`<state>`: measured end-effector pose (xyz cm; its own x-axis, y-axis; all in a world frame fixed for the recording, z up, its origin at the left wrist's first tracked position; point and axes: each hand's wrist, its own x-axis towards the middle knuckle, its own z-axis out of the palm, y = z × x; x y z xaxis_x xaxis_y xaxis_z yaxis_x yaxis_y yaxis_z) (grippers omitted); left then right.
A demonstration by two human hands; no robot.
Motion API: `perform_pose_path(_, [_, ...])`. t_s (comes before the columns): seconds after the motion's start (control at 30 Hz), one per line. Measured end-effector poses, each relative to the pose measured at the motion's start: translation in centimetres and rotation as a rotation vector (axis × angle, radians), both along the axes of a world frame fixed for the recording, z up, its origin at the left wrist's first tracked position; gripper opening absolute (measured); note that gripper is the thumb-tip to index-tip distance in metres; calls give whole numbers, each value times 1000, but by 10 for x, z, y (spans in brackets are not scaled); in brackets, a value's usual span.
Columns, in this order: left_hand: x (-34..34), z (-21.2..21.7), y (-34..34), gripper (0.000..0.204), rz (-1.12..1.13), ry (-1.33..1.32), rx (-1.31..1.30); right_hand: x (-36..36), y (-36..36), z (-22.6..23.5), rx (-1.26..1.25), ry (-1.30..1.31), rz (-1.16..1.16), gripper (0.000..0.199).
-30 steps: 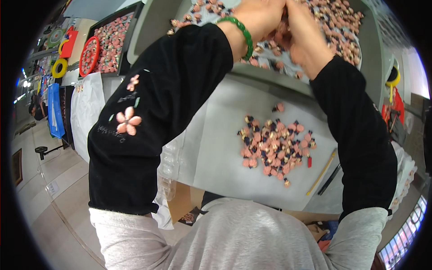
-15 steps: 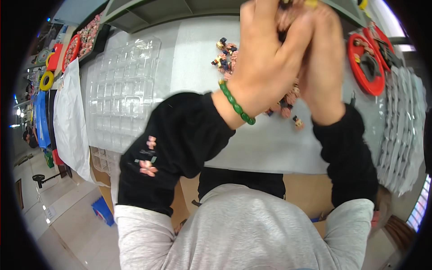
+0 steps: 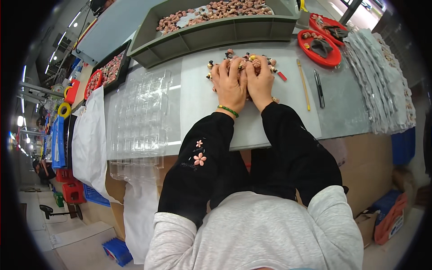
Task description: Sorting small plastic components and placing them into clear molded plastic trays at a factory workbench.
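Observation:
A heap of small pink-and-dark figurines (image 3: 272,61) lies on a white sheet (image 3: 202,96) on the table. My left hand (image 3: 231,90), with a green bead bracelet at the wrist, curls its fingers over the heap's left part. Against it, my right hand (image 3: 259,86) wraps its fingers round the heap's right part. Several figurines show between and beyond my fingertips; those beneath my palms are hidden. A small red block (image 3: 282,76) sits just right of the heap.
Beyond my hands stands a grey-green crate (image 3: 211,33) of similar figurines. Clear compartment trays (image 3: 141,105) lie at left. To the right are a thin yellow-tipped stick (image 3: 304,85), a black pen (image 3: 319,89), red round trays (image 3: 330,57) and stacked plastic-wrapped packs (image 3: 378,81).
Both hands, raised together close to the camera before, are now down on the heap of figurines. The view has shifted, showing the crate's contents, the stick and the pen.

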<state>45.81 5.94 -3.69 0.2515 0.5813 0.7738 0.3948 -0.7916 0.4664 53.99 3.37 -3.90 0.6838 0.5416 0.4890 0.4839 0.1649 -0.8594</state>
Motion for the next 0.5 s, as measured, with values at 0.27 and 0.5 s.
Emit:
perform_pose_path(0.27, [-54,-18,-12,38,80,175,-117,-28,-6,-14,-41,-483,-51,32])
perform_pose_path(0.5, [-70,-35,-19,60,134,357,-212,-21,-18,-12,-159,-496,140,38])
